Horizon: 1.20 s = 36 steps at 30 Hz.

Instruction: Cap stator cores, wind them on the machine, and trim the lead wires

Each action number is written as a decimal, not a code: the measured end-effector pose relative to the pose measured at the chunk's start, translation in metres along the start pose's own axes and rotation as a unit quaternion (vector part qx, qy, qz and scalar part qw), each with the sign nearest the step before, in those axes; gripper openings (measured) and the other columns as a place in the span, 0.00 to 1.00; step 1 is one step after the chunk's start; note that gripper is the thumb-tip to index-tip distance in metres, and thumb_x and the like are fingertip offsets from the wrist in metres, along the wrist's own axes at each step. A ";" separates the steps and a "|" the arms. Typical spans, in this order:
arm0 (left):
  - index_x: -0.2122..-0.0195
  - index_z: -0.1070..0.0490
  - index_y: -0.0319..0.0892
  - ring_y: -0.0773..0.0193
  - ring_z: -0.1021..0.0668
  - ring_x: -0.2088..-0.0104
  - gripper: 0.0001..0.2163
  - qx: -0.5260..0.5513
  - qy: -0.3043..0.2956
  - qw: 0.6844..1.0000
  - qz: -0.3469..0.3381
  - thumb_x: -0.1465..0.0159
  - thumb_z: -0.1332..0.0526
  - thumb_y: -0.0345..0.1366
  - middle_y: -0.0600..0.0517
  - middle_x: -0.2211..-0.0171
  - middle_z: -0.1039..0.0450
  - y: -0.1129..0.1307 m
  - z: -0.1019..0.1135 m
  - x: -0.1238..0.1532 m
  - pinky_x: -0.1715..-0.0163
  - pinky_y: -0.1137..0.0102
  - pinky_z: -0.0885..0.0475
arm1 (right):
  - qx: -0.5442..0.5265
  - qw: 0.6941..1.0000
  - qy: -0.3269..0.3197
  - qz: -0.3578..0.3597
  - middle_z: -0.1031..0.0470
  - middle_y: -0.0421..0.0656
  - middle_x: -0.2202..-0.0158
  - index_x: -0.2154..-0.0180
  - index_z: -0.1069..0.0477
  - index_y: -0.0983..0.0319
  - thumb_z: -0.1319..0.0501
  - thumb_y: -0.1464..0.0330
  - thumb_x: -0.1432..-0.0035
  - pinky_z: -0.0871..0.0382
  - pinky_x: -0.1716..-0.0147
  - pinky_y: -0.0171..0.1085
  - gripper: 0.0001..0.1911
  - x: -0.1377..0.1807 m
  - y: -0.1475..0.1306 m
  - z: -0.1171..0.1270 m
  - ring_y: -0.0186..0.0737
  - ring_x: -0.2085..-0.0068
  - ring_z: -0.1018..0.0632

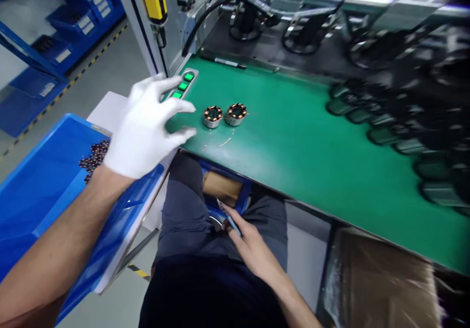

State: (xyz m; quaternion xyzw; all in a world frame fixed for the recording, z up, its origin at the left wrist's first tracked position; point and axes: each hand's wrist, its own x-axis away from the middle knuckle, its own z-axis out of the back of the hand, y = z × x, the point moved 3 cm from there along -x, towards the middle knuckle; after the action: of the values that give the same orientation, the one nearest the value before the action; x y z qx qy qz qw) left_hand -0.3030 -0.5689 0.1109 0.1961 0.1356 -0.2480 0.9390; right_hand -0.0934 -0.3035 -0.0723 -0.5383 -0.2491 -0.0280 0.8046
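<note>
My left hand (143,120), in a white glove, is above the left end of the green bench with thumb and fingers spread, holding nothing. Just right of its fingertips, two wound motor stators stand side by side: a left stator (212,117) and a right stator (235,114). Thin copper wire ends trail from them onto the bench top. My bare right hand (249,242) is low over my lap, closed around a blue-handled tool with a narrow metal tip (234,224). The fingers partly cover that tool, so its exact kind cannot be made out.
A switch panel (183,86) with green buttons sits beside my left fingers. The blue bin (69,127) at left holds several small wound parts (96,157). A marker pen (230,63) lies at the bench's back. Rows of dark cylindrical parts (382,127) occupy the right. Machinery spans the rear.
</note>
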 end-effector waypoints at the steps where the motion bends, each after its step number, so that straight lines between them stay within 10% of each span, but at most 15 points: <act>1: 0.47 0.14 0.41 0.40 0.32 0.18 0.17 0.018 -0.011 1.000 0.003 0.27 0.27 0.49 0.43 0.25 0.23 0.008 -0.015 -0.016 0.18 0.37 0.40 | -0.001 1.000 0.000 0.009 0.11 0.48 0.48 0.21 0.27 0.59 0.42 0.60 0.26 0.20 0.34 0.51 0.36 0.003 -0.003 0.001 0.50 0.46 0.12; 6: 0.62 0.21 0.43 0.45 0.33 0.17 0.13 0.071 -0.017 0.997 0.021 0.32 0.23 0.45 0.43 0.29 0.19 0.005 -0.067 -0.054 0.15 0.42 0.43 | -0.039 0.999 0.018 0.018 0.11 0.46 0.52 0.25 0.23 0.58 0.39 0.63 0.27 0.20 0.41 0.47 0.33 0.020 0.001 0.007 0.48 0.51 0.13; 10: 0.65 0.23 0.44 0.47 0.25 0.22 0.14 0.097 0.084 0.991 0.026 0.34 0.19 0.42 0.47 0.34 0.14 0.025 -0.056 -0.025 0.18 0.49 0.33 | -0.084 0.995 0.060 -0.002 0.12 0.44 0.56 0.30 0.19 0.58 0.39 0.60 0.24 0.20 0.49 0.43 0.27 0.036 0.010 0.013 0.46 0.55 0.14; 13: 0.62 0.23 0.48 0.55 0.11 0.39 0.10 0.149 0.088 0.985 0.018 0.26 0.25 0.39 0.52 0.45 0.11 0.073 -0.040 0.019 0.41 0.61 0.17 | -0.105 0.988 0.111 0.037 0.12 0.43 0.55 0.28 0.21 0.56 0.37 0.61 0.22 0.20 0.48 0.42 0.26 0.049 -0.001 0.021 0.44 0.54 0.14; 18: 0.59 0.18 0.51 0.57 0.09 0.54 0.10 0.109 0.048 0.993 -0.025 0.32 0.19 0.42 0.54 0.47 0.10 0.128 -0.037 0.072 0.65 0.64 0.23 | -0.121 0.969 0.138 0.165 0.13 0.44 0.48 0.22 0.27 0.51 0.40 0.72 0.24 0.19 0.53 0.41 0.33 0.059 -0.039 0.039 0.41 0.58 0.17; 36: 0.62 0.18 0.53 0.60 0.12 0.62 0.10 0.141 0.000 0.990 0.003 0.28 0.23 0.47 0.57 0.51 0.11 0.124 -0.059 0.098 0.71 0.64 0.30 | -0.111 0.967 0.132 0.186 0.13 0.43 0.42 0.23 0.25 0.48 0.40 0.77 0.32 0.15 0.45 0.47 0.40 0.050 -0.045 0.029 0.45 0.50 0.14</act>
State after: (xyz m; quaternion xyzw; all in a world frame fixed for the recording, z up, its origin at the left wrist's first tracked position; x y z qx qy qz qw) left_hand -0.1651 -0.4845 0.0614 0.3270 0.0985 -0.2619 0.9026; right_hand -0.0743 -0.2853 -0.0039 -0.6529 -0.0319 0.0238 0.7564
